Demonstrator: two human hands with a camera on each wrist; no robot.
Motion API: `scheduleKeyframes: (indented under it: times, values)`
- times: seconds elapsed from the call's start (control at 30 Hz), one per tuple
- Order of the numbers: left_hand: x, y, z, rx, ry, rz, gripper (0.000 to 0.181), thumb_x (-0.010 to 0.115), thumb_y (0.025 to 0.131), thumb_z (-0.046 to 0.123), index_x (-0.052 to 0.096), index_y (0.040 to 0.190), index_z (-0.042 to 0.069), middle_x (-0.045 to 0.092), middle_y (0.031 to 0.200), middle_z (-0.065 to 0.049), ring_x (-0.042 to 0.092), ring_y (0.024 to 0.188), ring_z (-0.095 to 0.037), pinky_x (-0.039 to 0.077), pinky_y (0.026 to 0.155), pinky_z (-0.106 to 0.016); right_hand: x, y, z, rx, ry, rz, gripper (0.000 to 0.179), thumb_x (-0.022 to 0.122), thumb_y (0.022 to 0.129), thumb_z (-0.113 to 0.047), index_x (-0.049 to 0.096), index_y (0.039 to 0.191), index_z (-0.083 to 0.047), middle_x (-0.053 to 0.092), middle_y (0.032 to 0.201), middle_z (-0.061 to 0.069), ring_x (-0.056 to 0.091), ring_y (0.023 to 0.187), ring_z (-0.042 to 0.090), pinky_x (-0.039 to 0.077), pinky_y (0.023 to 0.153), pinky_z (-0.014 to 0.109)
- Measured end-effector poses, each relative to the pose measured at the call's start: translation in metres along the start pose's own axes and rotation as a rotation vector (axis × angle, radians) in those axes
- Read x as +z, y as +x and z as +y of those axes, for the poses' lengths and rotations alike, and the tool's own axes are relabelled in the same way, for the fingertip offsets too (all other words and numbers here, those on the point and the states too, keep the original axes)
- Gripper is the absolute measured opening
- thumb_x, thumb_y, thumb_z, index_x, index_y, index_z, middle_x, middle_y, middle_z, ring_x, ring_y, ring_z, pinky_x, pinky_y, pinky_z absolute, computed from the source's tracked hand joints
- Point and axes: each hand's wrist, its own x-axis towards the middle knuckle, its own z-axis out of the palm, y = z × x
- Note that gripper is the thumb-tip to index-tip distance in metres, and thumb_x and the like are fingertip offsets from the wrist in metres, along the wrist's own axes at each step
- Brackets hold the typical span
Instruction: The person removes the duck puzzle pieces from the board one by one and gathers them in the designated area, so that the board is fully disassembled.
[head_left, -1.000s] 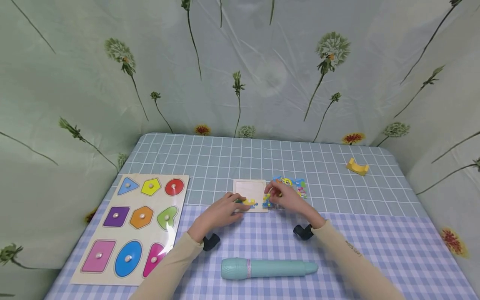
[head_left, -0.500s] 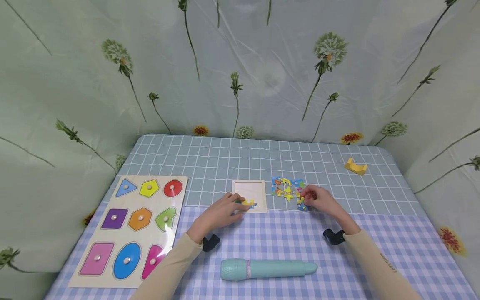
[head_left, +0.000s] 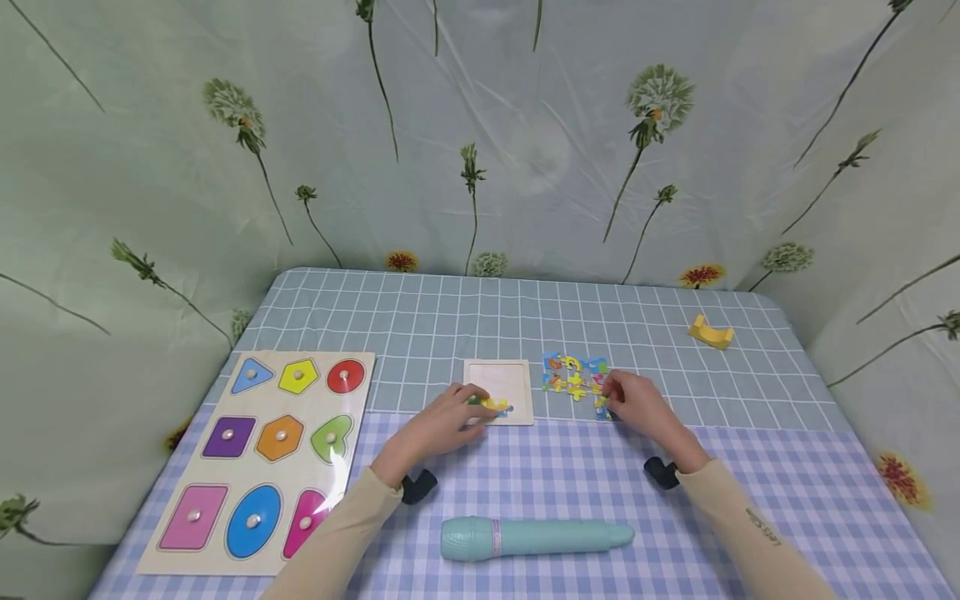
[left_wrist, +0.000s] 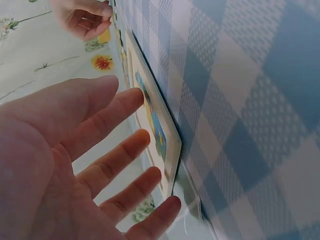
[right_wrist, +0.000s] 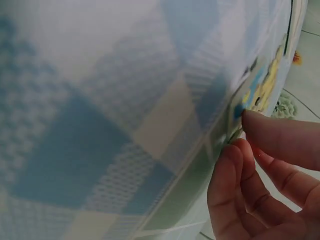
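Observation:
My left hand (head_left: 444, 419) lies at the lower left of a small square wooden puzzle tray (head_left: 530, 392). Its fingers are spread and nearly straight in the left wrist view, with fingertips (left_wrist: 142, 95) at the tray's edge. Yellow and blue puzzle pieces (head_left: 498, 407) lie in the tray's bottom part, partly behind those fingers. To the right, my right hand (head_left: 637, 404) pinches a blue and yellow puzzle piece (head_left: 602, 407) between thumb and fingers, low over the cloth. That piece is beside the lower right of a cluster of colourful puzzle pieces (head_left: 575, 380); whether they touch I cannot tell.
A large shape board (head_left: 257, 462) with knobbed pieces lies at the left. In front is a teal toy microphone (head_left: 537, 537). A yellow curved block (head_left: 711, 332) sits at the back right. Checked and grid cloths cover the table, with a flowered curtain (head_left: 540, 150) behind.
My right hand has carried the puzzle piece from the tray's right edge rightward to the cluster's lower right, then shifted slightly there. My left hand has stayed at the tray.

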Motion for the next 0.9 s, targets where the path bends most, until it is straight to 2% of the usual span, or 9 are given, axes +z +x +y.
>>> scheduleKeyframes:
  times: [0.1,0.2,0.33,0.53,0.7,0.9]
  values:
    - [-0.003,-0.005,-0.004,0.004,-0.011,0.011,0.028,0.061,0.094,0.017,0.067,0.121,0.009,0.052,0.128,-0.011,0.046,0.117,-0.030,0.042,0.094,-0.045,0.002,0.003,-0.004,-0.078,0.041,0.019,0.013,0.066,0.078,0.008,0.059,0.082,-0.002,0.051,0.070,0.001,0.046,0.064,0.015,0.039,0.057,0.029]
    - [-0.006,-0.011,-0.008,0.007,-0.021,0.018,0.029,0.062,0.093,0.016,0.067,0.121,0.009,0.053,0.129,-0.010,0.047,0.120,-0.030,0.040,0.097,-0.046,0.006,0.009,-0.016,-0.171,0.137,0.006,0.012,0.066,0.079,0.008,0.061,0.085,0.001,0.056,0.073,0.002,0.051,0.067,0.015,0.044,0.060,0.028]
    - [-0.008,-0.016,-0.013,0.016,-0.014,0.003,0.028,0.063,0.093,0.017,0.068,0.120,0.008,0.054,0.132,-0.010,0.046,0.124,-0.030,0.038,0.100,-0.046,0.018,0.020,-0.044,-0.251,0.244,-0.084,0.013,0.066,0.081,0.007,0.063,0.093,0.003,0.062,0.081,0.006,0.057,0.074,0.015,0.049,0.067,0.028]
    - [-0.006,-0.017,-0.014,0.025,-0.029,-0.007,0.027,0.063,0.093,0.015,0.069,0.118,0.006,0.055,0.131,-0.011,0.050,0.121,-0.029,0.041,0.099,-0.043,0.043,0.035,-0.083,-0.358,0.252,-0.195,0.020,0.066,0.081,0.007,0.063,0.100,0.004,0.064,0.091,0.009,0.058,0.078,0.016,0.049,0.069,0.027]
    - [-0.003,-0.017,-0.014,0.014,-0.029,0.004,0.027,0.064,0.093,0.015,0.069,0.118,0.006,0.056,0.129,-0.011,0.053,0.118,-0.029,0.043,0.096,-0.043,0.055,0.039,-0.100,-0.356,0.176,-0.204,0.023,0.064,0.078,0.007,0.065,0.100,0.003,0.061,0.089,0.010,0.054,0.078,0.017,0.046,0.071,0.026]
    - [-0.003,-0.017,-0.013,0.001,-0.021,0.011,0.027,0.064,0.092,0.016,0.070,0.117,0.007,0.056,0.128,-0.010,0.054,0.115,-0.028,0.044,0.094,-0.044,0.060,0.042,-0.106,-0.325,0.136,-0.217,0.025,0.063,0.076,0.007,0.066,0.100,0.002,0.056,0.085,0.007,0.050,0.076,0.015,0.044,0.069,0.025]
